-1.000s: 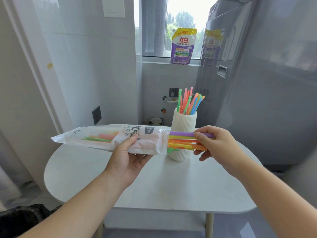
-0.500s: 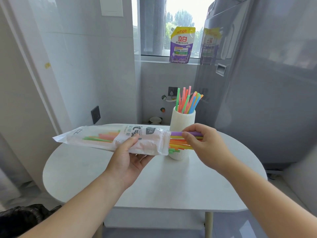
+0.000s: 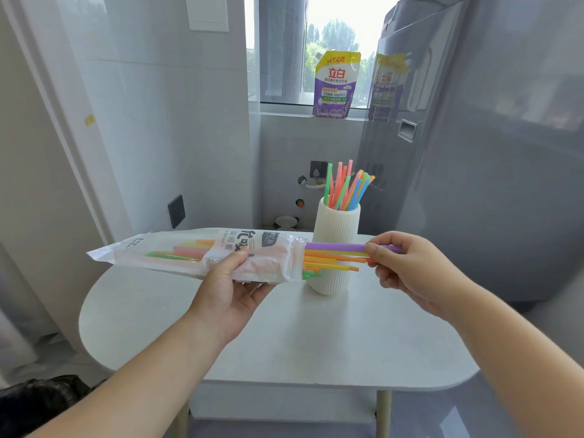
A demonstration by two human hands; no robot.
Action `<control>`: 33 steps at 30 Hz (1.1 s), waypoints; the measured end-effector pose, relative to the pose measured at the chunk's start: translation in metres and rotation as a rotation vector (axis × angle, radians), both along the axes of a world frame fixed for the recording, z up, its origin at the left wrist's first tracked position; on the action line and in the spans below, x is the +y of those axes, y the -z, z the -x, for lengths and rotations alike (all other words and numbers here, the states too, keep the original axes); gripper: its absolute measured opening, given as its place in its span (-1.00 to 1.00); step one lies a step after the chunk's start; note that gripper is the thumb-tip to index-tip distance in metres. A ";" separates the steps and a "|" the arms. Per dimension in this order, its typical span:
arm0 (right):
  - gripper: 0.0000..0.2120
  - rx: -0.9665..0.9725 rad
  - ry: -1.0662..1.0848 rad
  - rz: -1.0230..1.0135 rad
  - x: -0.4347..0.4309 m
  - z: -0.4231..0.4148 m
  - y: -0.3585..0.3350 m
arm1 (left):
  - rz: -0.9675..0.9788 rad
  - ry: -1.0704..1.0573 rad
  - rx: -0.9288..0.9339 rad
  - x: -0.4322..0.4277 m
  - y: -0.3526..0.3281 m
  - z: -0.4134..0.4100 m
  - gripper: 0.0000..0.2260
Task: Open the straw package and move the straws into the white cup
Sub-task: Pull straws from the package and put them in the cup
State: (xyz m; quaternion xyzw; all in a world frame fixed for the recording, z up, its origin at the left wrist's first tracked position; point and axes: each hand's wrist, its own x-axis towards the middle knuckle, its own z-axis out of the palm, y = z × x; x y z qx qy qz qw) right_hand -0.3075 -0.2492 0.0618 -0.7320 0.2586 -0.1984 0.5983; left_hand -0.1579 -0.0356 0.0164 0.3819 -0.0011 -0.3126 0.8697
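My left hand point(image 3: 235, 284) holds the clear straw package point(image 3: 177, 251) level above the table, its open end to the right. A bundle of purple, yellow, orange and green straws point(image 3: 331, 256) sticks out of that end. My right hand point(image 3: 407, 270) pinches the purple straw and some of the others at their right tips. Behind the bundle stands the ribbed white cup point(image 3: 336, 227) with several coloured straws point(image 3: 347, 184) upright in it.
The white rounded table point(image 3: 300, 336) carries the cup. A large grey appliance point(image 3: 489, 137) rises close on the right. A purple detergent pouch point(image 3: 335, 85) stands on the windowsill. A tiled wall is on the left, and a black bag point(image 3: 34, 403) lies low left.
My right hand slid left along the straws toward the package half a second ago, then drew back right, and the bundle now sticks further out of the package. The left hand stayed put.
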 end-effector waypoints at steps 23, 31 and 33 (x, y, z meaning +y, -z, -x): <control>-0.91 -0.392 0.153 -0.897 0.021 -0.015 -0.005 | 0.021 0.032 -0.041 -0.001 0.000 0.001 -0.70; -0.88 -0.555 0.171 -0.770 0.030 -0.028 0.004 | 0.047 0.025 -0.007 -0.001 0.000 0.000 -0.76; -0.87 -0.553 0.189 -0.701 0.029 -0.028 0.004 | 0.046 0.021 0.001 0.000 0.000 -0.001 -0.76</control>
